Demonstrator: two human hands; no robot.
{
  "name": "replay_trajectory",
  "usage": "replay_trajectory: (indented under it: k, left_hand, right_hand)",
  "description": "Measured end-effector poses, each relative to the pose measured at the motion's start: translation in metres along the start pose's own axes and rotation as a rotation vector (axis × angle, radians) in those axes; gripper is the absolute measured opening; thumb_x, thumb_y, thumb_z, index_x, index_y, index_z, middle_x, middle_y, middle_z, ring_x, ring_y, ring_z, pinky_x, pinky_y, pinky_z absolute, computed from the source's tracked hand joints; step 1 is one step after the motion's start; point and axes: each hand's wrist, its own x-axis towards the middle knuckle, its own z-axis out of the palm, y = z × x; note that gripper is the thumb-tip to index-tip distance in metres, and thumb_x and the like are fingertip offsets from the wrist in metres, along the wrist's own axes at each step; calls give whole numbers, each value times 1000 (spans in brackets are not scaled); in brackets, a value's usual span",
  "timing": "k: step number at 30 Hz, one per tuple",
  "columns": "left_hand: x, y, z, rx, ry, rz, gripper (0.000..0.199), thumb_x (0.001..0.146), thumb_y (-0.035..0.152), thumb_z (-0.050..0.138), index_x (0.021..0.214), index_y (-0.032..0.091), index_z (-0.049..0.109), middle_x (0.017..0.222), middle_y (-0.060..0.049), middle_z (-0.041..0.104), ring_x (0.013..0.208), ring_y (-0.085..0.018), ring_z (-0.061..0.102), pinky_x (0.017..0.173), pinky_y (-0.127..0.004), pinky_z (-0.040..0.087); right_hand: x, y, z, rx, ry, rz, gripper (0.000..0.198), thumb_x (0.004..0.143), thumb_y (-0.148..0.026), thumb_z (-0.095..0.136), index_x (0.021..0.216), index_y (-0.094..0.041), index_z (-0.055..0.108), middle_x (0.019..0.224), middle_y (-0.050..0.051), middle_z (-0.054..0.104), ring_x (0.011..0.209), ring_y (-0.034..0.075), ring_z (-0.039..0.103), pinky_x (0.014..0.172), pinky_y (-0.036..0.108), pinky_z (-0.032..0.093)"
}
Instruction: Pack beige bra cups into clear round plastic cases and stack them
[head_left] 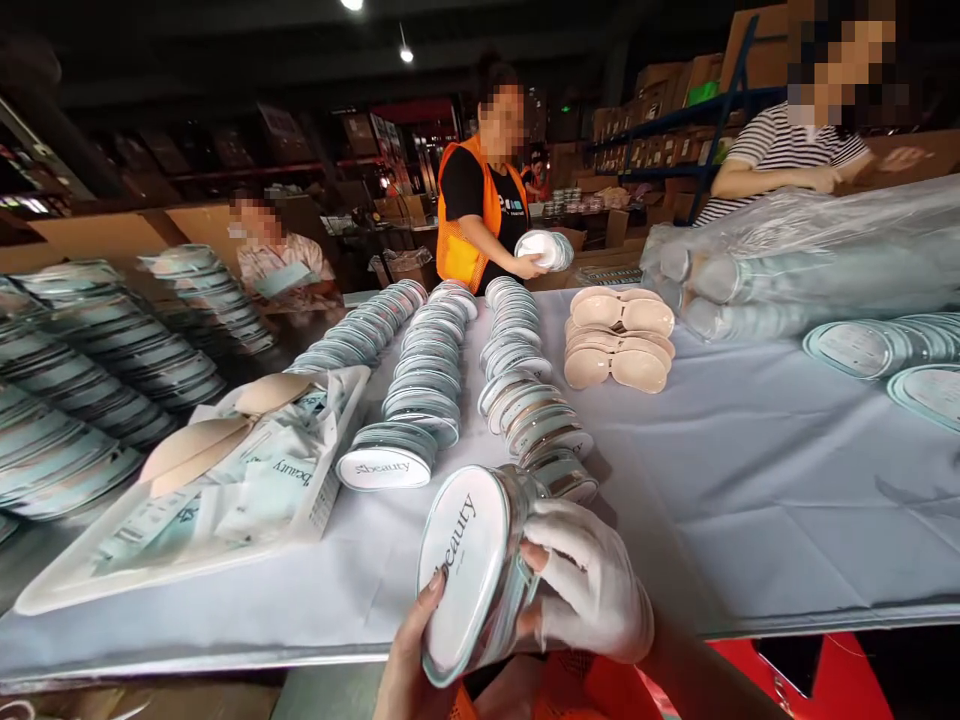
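Note:
Close to me, above the front edge of the table, an oval cosmetic case [465,575] with a "beauty" label is held tilted on its side. My bare left hand [412,640] grips its lower left rim, the thumb on the labelled face and the other fingers hidden behind it. On the case's right side is my right hand [585,580], in a white glove with bare fingertips, its fingers curled against the clear side and edge. Just beyond, a row of similar oval cases [529,420] leans away from me. Another row ends in a labelled case [386,468].
At left, a white tray [330,500] holds printed packets [255,480] and beige bra cups [196,450]. Stacked cases [67,400] stand beyond it. Beige bras [619,360] and plastic-wrapped cases [750,280] lie to the right. A co-worker [469,220] opposite holds several cases.

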Motion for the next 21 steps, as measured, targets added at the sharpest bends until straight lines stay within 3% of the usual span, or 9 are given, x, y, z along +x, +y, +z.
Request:
replay_trajectory:
  k: [2, 4, 6, 10, 14, 17, 19, 21]
  left_hand:
    - [-1, -9, 2, -9, 25, 43, 79, 69, 52, 90, 136, 14, 67, 112, -11, 81, 119, -38, 70, 106, -45, 56]
    - [-2, -20, 5, -2, 74, 107, 85, 66, 51, 91, 138, 15, 65, 117, -11, 79, 122, -37, 69, 103, -42, 57]
    - [-4, -28, 8, 23, 96, 122, 88, 65, 55, 91, 138, 14, 64, 117, -13, 79, 120, -38, 69, 100, -43, 58]
    - [-11, -35, 9, 126, 43, 85, 96, 62, 64, 90, 137, 10, 62, 116, -18, 78, 115, -43, 71, 97, -49, 59]
    - [-19, -17, 4, 389, -98, 204, 107, 55, 64, 93, 144, 16, 58, 124, -17, 76, 123, -43, 66, 103, -51, 56]
    - [-19, 11, 7, 614, -286, 330, 101, 54, 57, 96, 142, 21, 61, 130, -14, 73, 132, -42, 59, 109, -51, 53]
    - [-14, 25, 13, 701, -394, 346, 97, 53, 51, 97, 139, 20, 63, 134, -14, 70, 134, -42, 57, 112, -52, 50]
    - [-9, 27, 18, 683, -447, 304, 98, 55, 53, 95, 140, 18, 60, 135, -14, 69, 131, -41, 59, 112, -53, 50]
  right_hand:
    - [-6, -2, -1, -46, -6, 11, 29, 103, -46, 58, 109, -18, 65, 100, 8, 77, 106, 23, 73, 93, 34, 62]
    - [-13, -5, -1, -62, 7, 164, 14, 105, -29, 54, 107, -21, 65, 97, 5, 77, 99, 18, 74, 86, 28, 63]
    - [-21, -4, -4, -42, 59, 244, 14, 103, -21, 51, 106, -24, 65, 96, 4, 76, 90, 15, 75, 80, 24, 63]
    - [-28, 15, -24, -62, 31, 170, 12, 100, -20, 53, 98, -25, 64, 90, 3, 75, 81, 17, 75, 73, 27, 63]
    - [-17, 38, -61, -183, -78, 13, 15, 96, -12, 53, 90, -24, 60, 80, 0, 70, 79, 16, 72, 73, 28, 60]
    - [-4, 40, -85, -44, -314, -6, 18, 102, -16, 49, 87, -23, 57, 75, -2, 65, 68, 11, 66, 62, 22, 55]
    - [0, 37, -97, 24, -395, -35, 19, 102, -15, 49, 87, -23, 57, 75, -2, 65, 68, 11, 64, 60, 22, 53]
    - [-1, 32, -106, -6, -383, -50, 15, 97, -12, 54, 91, -23, 60, 79, 0, 67, 77, 14, 67, 67, 25, 56]
